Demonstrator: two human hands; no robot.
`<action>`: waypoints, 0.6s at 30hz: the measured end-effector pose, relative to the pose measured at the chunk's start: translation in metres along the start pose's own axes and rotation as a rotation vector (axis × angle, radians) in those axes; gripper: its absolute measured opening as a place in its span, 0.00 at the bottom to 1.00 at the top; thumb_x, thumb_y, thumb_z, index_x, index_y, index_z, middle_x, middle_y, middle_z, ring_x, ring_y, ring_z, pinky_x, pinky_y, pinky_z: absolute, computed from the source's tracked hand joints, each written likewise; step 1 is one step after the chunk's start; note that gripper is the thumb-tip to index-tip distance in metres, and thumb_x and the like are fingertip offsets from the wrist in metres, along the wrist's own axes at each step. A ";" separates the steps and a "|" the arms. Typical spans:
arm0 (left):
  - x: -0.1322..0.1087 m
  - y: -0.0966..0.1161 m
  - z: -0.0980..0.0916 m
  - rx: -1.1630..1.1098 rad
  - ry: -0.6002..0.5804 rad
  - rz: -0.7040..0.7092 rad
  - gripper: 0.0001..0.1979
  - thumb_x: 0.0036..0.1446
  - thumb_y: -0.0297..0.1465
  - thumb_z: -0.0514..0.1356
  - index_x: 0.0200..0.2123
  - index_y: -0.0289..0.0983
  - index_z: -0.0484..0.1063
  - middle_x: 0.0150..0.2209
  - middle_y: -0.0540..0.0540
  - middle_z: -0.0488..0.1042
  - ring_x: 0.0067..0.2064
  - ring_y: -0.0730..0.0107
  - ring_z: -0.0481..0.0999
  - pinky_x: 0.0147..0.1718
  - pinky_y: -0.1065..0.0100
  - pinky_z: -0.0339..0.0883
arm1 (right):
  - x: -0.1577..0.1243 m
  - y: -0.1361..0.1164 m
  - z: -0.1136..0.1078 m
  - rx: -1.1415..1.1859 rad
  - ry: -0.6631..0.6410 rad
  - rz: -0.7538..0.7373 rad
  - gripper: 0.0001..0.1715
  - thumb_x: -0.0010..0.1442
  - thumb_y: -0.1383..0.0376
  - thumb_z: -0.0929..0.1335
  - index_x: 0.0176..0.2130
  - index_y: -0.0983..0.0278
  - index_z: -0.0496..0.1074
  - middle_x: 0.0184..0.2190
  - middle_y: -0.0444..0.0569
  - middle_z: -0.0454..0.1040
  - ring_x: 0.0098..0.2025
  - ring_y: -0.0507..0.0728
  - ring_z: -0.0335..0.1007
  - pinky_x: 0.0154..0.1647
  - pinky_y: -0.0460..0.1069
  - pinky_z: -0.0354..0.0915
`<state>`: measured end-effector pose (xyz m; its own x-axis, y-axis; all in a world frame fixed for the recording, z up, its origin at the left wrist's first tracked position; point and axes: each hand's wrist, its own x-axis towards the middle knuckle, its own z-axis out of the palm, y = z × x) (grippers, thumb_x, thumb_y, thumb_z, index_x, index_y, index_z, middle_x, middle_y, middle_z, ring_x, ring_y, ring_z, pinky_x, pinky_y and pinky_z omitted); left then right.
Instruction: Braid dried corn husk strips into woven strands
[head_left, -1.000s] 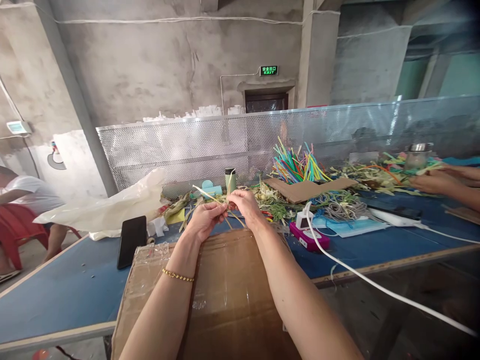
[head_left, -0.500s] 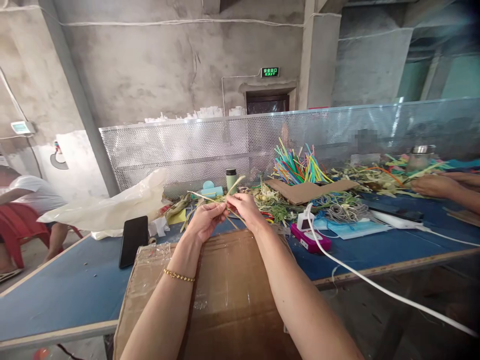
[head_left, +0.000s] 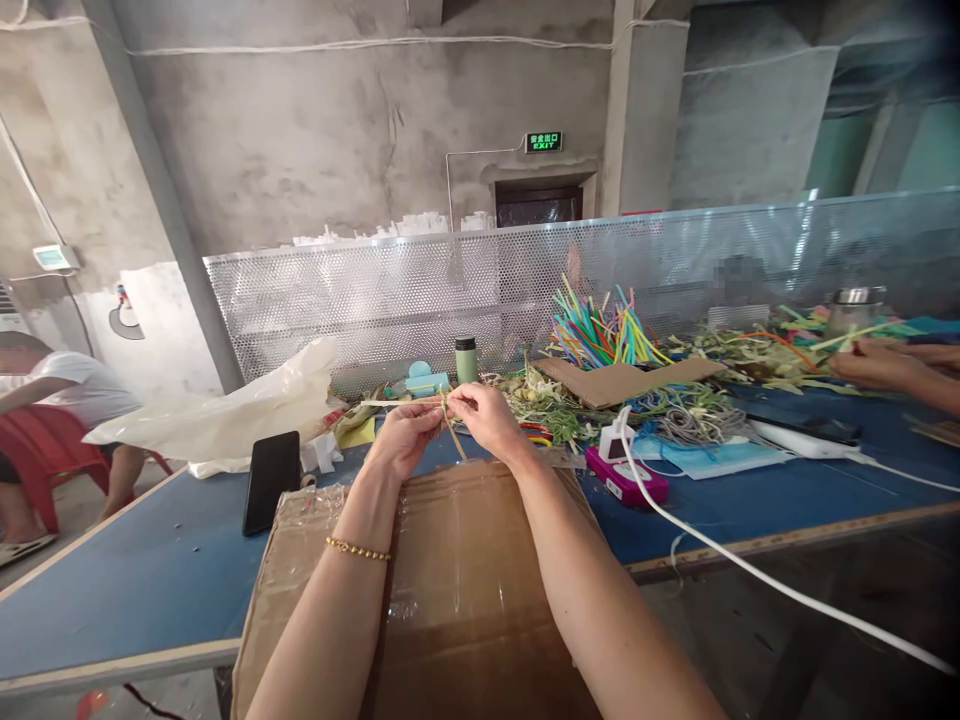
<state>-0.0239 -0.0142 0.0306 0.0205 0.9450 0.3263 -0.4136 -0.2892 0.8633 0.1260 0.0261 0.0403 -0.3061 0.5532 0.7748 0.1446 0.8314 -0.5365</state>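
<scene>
Thin pale straw-like strips (head_left: 454,441) cross between my two hands, above the far edge of a taped cardboard box (head_left: 472,560). My left hand (head_left: 405,432), below a gold bead bracelet (head_left: 358,549), pinches the strips, and one end sticks out to the left. Close beside it, my right hand (head_left: 484,418) pinches them with thumb and forefinger. One strip hangs down between the hands towards the box. A green bottle with a black lid (head_left: 466,360) stands just behind my fingers.
A black phone (head_left: 271,482) and a plastic bag (head_left: 225,400) lie left on the blue table (head_left: 135,560). Right are a magenta power block (head_left: 626,476), white cable, cardboard piece (head_left: 630,382), colourful stems (head_left: 604,330) and dried strips. Another person's hands (head_left: 877,367) are far right; someone sits left.
The strip end that stood up above my right hand is no longer raised there. My fingers have shifted slightly around the crossing strips, and the left-hand strip lies flatter.
</scene>
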 end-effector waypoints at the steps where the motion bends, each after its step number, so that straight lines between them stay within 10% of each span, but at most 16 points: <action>1: 0.001 -0.001 -0.001 0.010 0.019 0.011 0.13 0.38 0.24 0.72 0.33 0.29 0.80 0.33 0.40 0.79 0.35 0.70 0.76 0.35 0.70 0.66 | 0.000 0.001 0.000 -0.023 0.013 -0.005 0.10 0.58 0.65 0.67 0.26 0.64 0.72 0.26 0.47 0.73 0.30 0.54 0.65 0.33 0.47 0.59; 18: 0.006 -0.007 -0.006 0.204 0.167 0.095 0.17 0.31 0.36 0.76 0.22 0.30 0.80 0.24 0.44 0.76 0.25 0.75 0.68 0.25 0.70 0.60 | -0.002 0.001 0.005 -0.056 0.008 0.098 0.07 0.54 0.68 0.69 0.25 0.63 0.71 0.23 0.46 0.74 0.26 0.53 0.66 0.30 0.47 0.57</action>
<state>-0.0260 -0.0061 0.0244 -0.1665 0.9196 0.3559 -0.2147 -0.3861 0.8971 0.1223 0.0255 0.0371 -0.2807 0.6322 0.7222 0.2262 0.7748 -0.5904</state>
